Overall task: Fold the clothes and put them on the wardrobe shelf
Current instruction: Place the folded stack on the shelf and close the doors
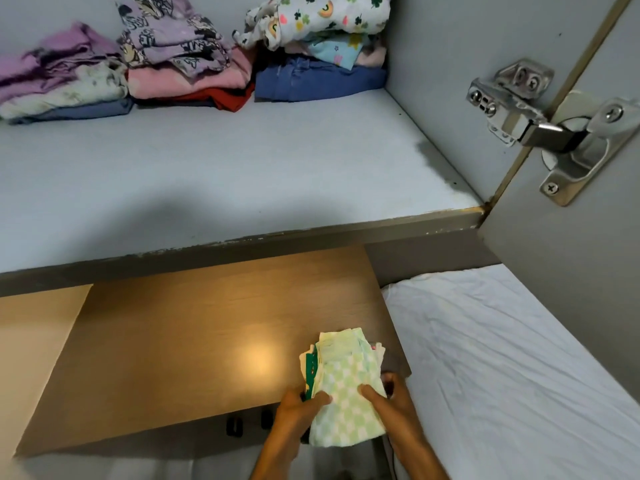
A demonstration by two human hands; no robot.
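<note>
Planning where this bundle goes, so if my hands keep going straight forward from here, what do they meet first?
Probably the front edge of the wardrobe shelf, though depth is unclear. Both hands, left and right, grip the folded green checked clothes over the wooden panel.

Metal hinge (550,129), white-sheeted bed (519,358)

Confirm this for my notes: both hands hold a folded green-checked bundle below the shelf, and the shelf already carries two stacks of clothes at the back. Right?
Not quite. The head view shows three stacks at the back of the shelf, not two. The rest stands: the left hand and right hand hold the folded green-checked bundle below the shelf.
</note>
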